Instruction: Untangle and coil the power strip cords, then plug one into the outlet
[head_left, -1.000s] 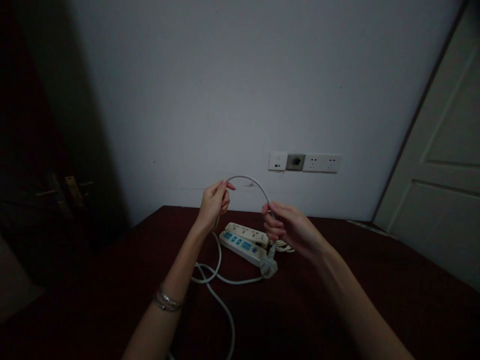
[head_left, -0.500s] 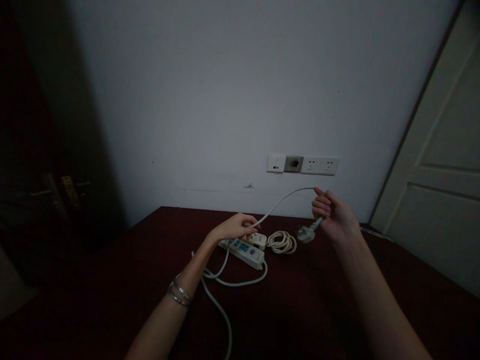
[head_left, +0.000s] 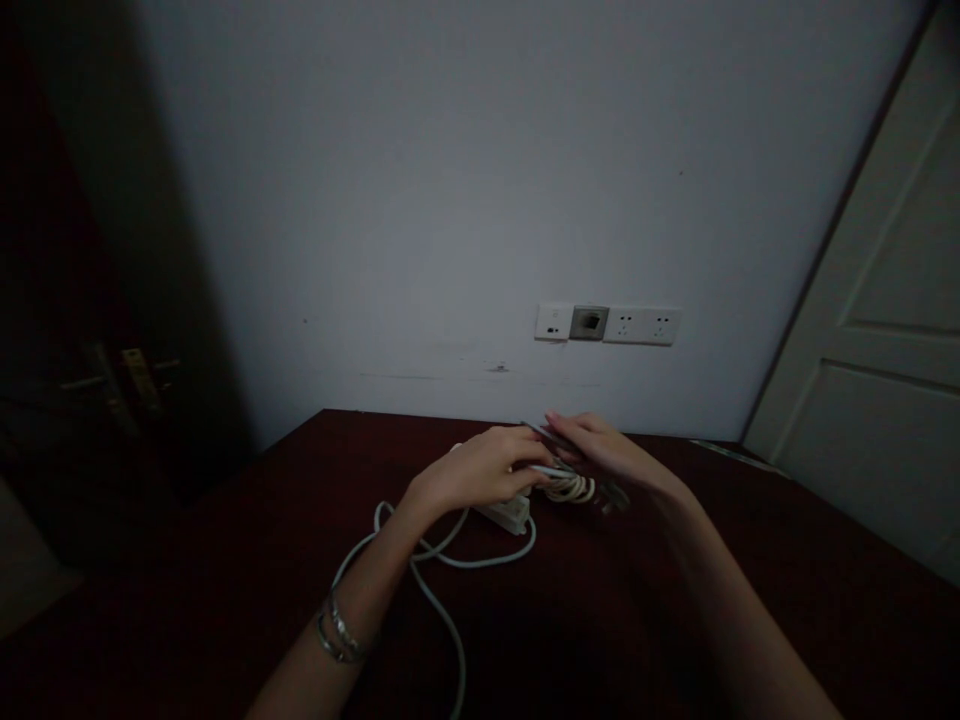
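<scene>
Close together over the dark red table, my left hand [head_left: 487,465] and my right hand [head_left: 596,445] both grip the white power cord [head_left: 553,470]. The cord's plug [head_left: 613,497], blurred, hangs below my right hand. Under my left hand lies a white power strip [head_left: 510,513], mostly covered by the hand. Its cord [head_left: 480,565] loops out from the near end and crosses itself left of the strip, running toward the front. A coiled cream-coloured cable [head_left: 574,488] rests behind the hands, partly hidden by them.
The dark red table [head_left: 570,620] meets a pale wall [head_left: 420,200]. Wall sockets [head_left: 641,325] sit low on that wall, above the table's back edge. A white panelled door [head_left: 892,330] stands at right, and a dark door with a handle [head_left: 142,380] at left.
My right hand has moved left and slightly down to meet my left hand, bringing the plug with it. The stretch of cord between them has folded up. My left hand shifted slightly right.
</scene>
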